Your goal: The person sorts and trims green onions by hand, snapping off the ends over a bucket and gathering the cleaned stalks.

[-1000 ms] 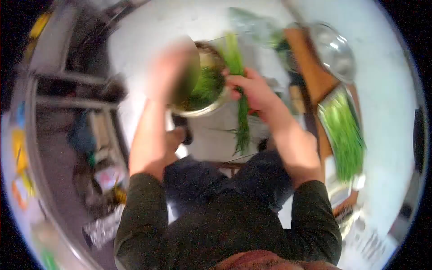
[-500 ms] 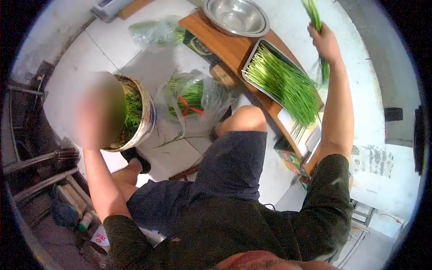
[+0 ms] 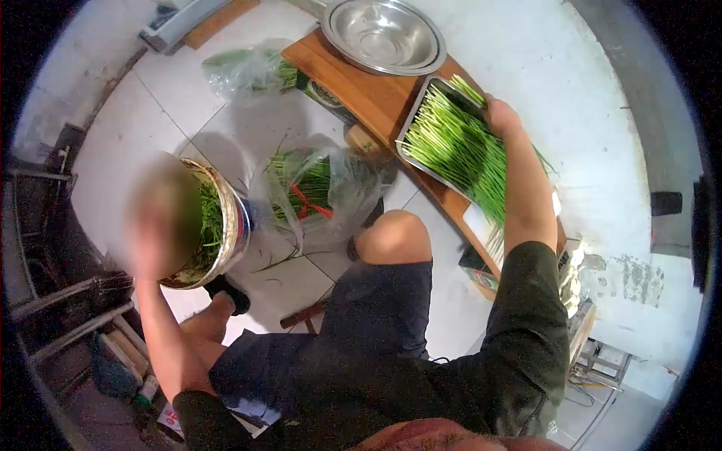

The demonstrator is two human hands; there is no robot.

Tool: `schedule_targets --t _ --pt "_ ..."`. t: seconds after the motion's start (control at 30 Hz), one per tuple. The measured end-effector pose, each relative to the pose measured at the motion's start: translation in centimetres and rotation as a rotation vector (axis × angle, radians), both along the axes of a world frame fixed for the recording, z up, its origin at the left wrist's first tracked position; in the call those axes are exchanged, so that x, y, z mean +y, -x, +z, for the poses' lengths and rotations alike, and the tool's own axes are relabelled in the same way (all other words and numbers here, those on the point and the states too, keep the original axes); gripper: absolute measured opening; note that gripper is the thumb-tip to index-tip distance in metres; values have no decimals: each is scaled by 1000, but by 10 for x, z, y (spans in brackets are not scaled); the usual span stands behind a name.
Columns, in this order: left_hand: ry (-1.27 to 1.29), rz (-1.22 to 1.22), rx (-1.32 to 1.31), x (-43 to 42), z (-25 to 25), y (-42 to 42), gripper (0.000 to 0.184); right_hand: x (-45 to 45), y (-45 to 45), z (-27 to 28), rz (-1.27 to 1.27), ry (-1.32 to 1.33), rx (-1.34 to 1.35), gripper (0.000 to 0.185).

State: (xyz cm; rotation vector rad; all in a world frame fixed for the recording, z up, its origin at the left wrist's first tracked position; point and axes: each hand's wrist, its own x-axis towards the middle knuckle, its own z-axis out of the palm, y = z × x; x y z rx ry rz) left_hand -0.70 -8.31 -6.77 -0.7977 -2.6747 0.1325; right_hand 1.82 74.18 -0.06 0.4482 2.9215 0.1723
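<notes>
My right hand (image 3: 500, 116) is closed around a small bunch of chives (image 3: 468, 90) at the far edge of a metal tray (image 3: 444, 86). Pale cut ends of the bunch stick out past the fingers. A thick layer of long chives (image 3: 459, 146) fills the tray, green tips hanging over its near end. To the left, my left hand (image 3: 150, 233) is smeared by a blur beside a bucket (image 3: 239, 233) with leafy green scraps (image 3: 213, 218) in it; its fingers do not show.
The tray and a steel bowl (image 3: 383, 37) stand on a wooden board (image 3: 331, 64). A clear plastic bag (image 3: 350, 188) with red-tied chives lies on the tiled floor. Another bag of greens (image 3: 252, 69) is farther back. Dark wooden furniture (image 3: 64, 293) is at left.
My right hand has come down and left with the chives, from beyond the board to the tray's far edge. My left hand stays near the bucket. The whole view has shifted slightly.
</notes>
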Motion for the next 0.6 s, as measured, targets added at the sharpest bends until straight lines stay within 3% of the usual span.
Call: schedule_targets --t 0.1,0.17,0.23,0.27,0.33,0.4,0.47,0.53,0.57,0.6 --pt "-171 103 -161 6 7 -7 38 16 13 -40 -42 -46 -82 40" --pt "-236 167 -222 12 16 -13 37 5 23 -64 -73 171 -48 43" --pt "-284 216 -271 20 27 -12 36 22 26 -86 99 485 183 53" --pt "-309 241 -284 24 31 -10 35 59 41 -107 354 540 391 59" --pt "-366 281 -318 30 37 -10 35 23 61 -71 25 88 255 56" --pt "-397 306 -337 35 43 -11 34 -99 65 5 0 222 349 51" --pt "-422 324 -352 36 48 -16 33 -158 75 10 168 312 289 43" --pt "-438 334 -369 38 52 -17 32 -240 70 3 319 392 102 34" --pt "-446 336 -375 41 53 -17 32 -257 73 -22 592 452 -45 29" --pt "-454 341 -377 41 56 -19 31 -302 61 -24 591 424 -174 29"
